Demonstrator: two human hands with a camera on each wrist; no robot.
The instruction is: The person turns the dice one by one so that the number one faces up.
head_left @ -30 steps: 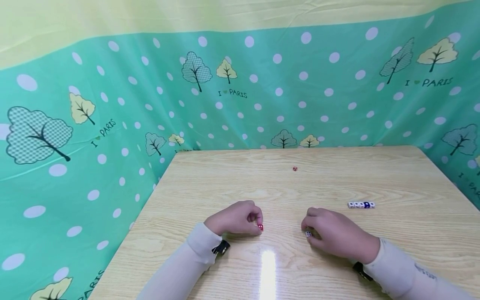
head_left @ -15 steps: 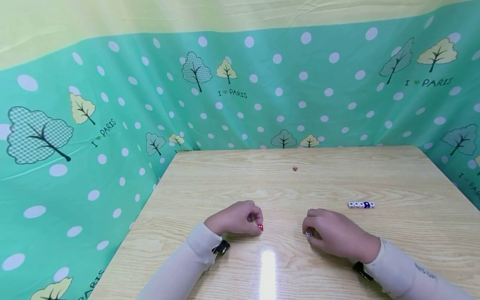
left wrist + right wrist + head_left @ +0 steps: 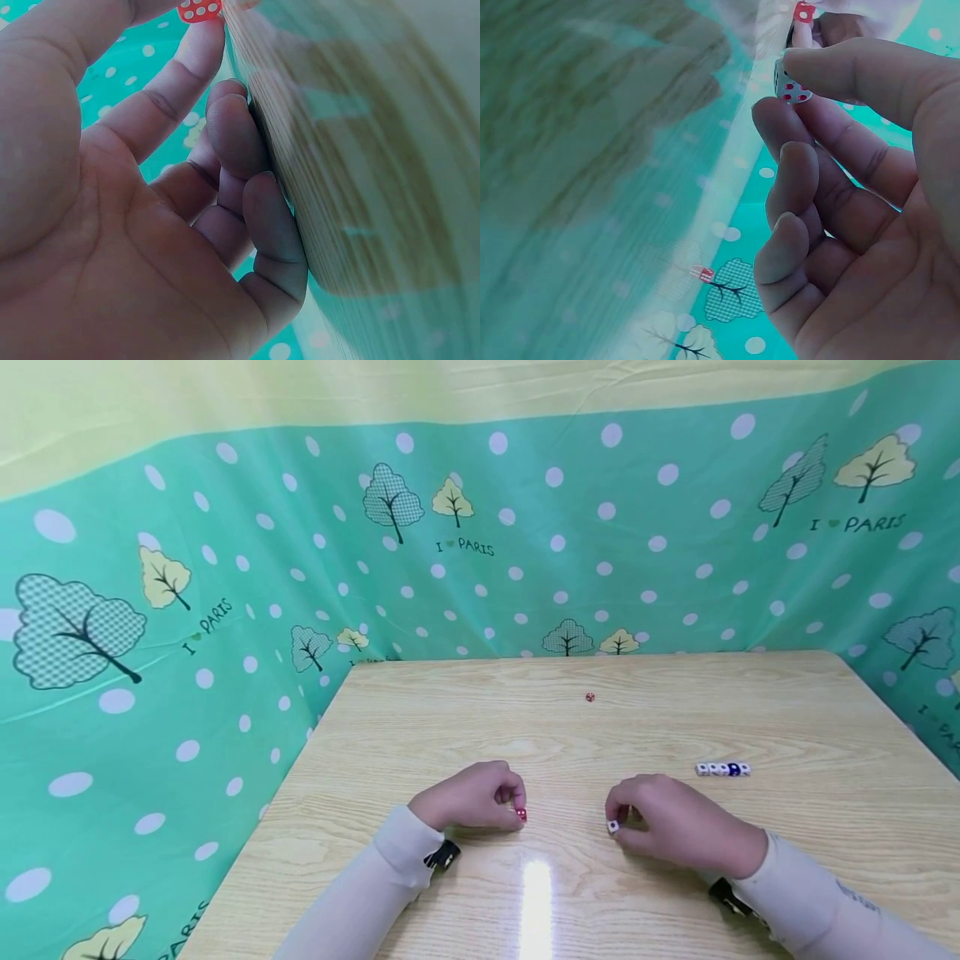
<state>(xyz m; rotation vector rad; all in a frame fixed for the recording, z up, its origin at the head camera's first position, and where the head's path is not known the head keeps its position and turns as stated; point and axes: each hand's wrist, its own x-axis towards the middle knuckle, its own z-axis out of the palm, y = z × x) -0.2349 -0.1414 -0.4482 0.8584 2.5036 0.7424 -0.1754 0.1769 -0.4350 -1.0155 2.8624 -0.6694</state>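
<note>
My left hand (image 3: 472, 797) pinches a red die (image 3: 521, 815) with white pips between thumb and forefinger, low over the table. In the left wrist view the red die (image 3: 200, 10) shows at the top edge, and the other fingers curl beside the tabletop. To the right, my right hand (image 3: 671, 822) holds a white die (image 3: 612, 827) by its fingertips, a single dark pip facing the head camera. The right wrist view shows the white die (image 3: 792, 84) between thumb and fingers, with red pips on one side. A short gap of table separates the two hands.
A row of several dice (image 3: 712, 770), white with one dark blue, lies beyond my right hand. Another red die (image 3: 590, 697) sits near the back of the wooden table (image 3: 450, 710). A green dotted curtain (image 3: 525, 568) hangs behind the table and along its sides.
The white die has turned in my right fingers, from a face with several pips to a one-pip face. My right hand has shifted slightly; the left hand and red die stay put.
</note>
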